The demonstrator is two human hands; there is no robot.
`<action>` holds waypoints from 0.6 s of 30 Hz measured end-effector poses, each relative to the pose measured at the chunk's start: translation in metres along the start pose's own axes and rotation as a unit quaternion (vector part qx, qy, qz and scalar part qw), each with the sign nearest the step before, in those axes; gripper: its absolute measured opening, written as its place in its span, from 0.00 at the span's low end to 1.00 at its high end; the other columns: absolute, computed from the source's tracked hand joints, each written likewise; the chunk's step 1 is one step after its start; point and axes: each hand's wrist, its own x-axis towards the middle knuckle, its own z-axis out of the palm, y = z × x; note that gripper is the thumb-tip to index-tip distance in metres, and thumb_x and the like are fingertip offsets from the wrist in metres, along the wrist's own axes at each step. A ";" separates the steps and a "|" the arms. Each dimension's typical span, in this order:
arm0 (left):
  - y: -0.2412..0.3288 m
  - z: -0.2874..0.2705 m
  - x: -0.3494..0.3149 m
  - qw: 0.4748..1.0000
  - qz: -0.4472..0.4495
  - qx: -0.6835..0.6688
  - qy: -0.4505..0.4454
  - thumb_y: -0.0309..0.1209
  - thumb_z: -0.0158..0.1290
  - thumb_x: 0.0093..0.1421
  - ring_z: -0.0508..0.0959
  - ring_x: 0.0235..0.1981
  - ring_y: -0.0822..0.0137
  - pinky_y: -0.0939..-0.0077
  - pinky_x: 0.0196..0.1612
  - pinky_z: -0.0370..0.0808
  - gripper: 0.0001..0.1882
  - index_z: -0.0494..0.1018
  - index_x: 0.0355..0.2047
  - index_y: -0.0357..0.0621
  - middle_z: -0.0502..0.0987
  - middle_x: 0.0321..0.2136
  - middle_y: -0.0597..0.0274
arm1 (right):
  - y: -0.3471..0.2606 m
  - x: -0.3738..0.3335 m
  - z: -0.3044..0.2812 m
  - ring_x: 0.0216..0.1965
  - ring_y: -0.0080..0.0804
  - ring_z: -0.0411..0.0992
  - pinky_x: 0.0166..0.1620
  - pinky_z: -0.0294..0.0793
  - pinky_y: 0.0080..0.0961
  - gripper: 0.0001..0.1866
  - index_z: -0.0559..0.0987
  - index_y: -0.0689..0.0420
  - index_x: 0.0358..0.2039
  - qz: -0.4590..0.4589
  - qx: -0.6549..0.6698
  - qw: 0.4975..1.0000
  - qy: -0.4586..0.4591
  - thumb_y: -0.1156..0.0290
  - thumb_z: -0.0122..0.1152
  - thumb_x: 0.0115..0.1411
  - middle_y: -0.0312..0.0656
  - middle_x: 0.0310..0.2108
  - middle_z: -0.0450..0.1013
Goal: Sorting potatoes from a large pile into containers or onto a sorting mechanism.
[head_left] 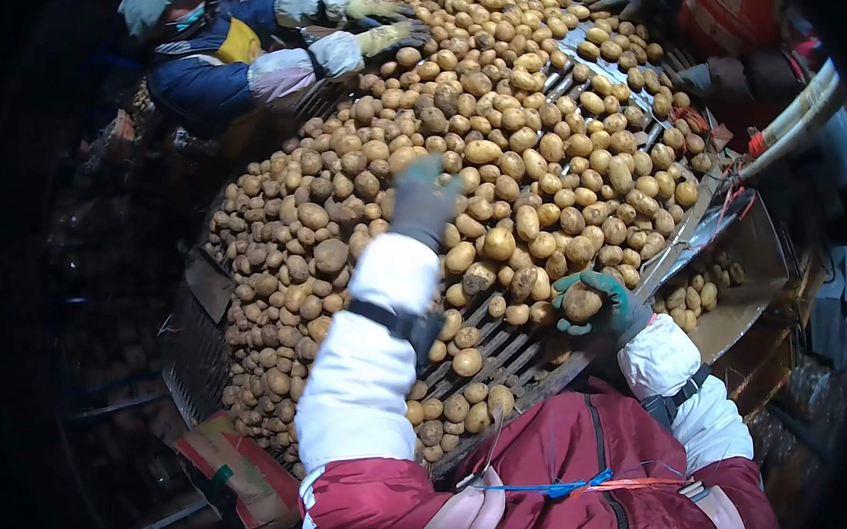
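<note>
A broad heap of potatoes (483,151) covers a slatted metal sorting table. My left hand (424,202), in a grey and green glove, reaches far forward over the middle of the heap. Motion smears its fingers, so I cannot tell whether they grip anything. Close to the table's near right edge, my right hand (619,304) in a green glove is closed around a single brownish potato (582,302). Bare dark slats (505,356) show between the potatoes just left of that hand.
Across at the upper left, a co-worker's gloved hands (388,36) rest on the heap. Other gloved hands (616,1) work at the upper right. A cardboard box (747,310) with potatoes stands at right; a red-and-brown carton (238,471) lies lower left. A white pipe (799,115) crosses at right.
</note>
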 end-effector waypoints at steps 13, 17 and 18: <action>-0.041 -0.003 0.048 0.931 -0.110 0.336 -0.088 0.38 0.62 0.52 0.74 0.53 0.52 0.59 0.53 0.74 0.22 0.76 0.47 0.51 0.75 0.48 0.55 | 0.028 -0.019 -0.040 0.40 0.46 0.80 0.46 0.80 0.40 0.17 0.78 0.70 0.46 -0.082 0.042 0.991 -0.099 0.67 0.53 0.66 0.54 0.39 0.78; -0.044 -0.015 0.012 0.981 -0.092 0.164 -0.043 0.42 0.65 0.45 0.79 0.45 0.48 0.60 0.50 0.77 0.23 0.80 0.43 0.54 0.79 0.42 0.49 | 0.029 -0.018 -0.032 0.37 0.44 0.80 0.43 0.81 0.39 0.19 0.77 0.69 0.48 -0.032 0.054 0.993 -0.095 0.65 0.53 0.68 0.52 0.37 0.78; -0.040 -0.018 -0.001 0.981 -0.091 0.168 -0.043 0.42 0.65 0.45 0.79 0.45 0.48 0.60 0.50 0.77 0.23 0.80 0.43 0.54 0.79 0.42 0.49 | 0.026 -0.017 -0.027 0.37 0.44 0.80 0.43 0.81 0.39 0.19 0.77 0.69 0.48 -0.032 0.057 0.993 -0.098 0.65 0.53 0.68 0.52 0.37 0.78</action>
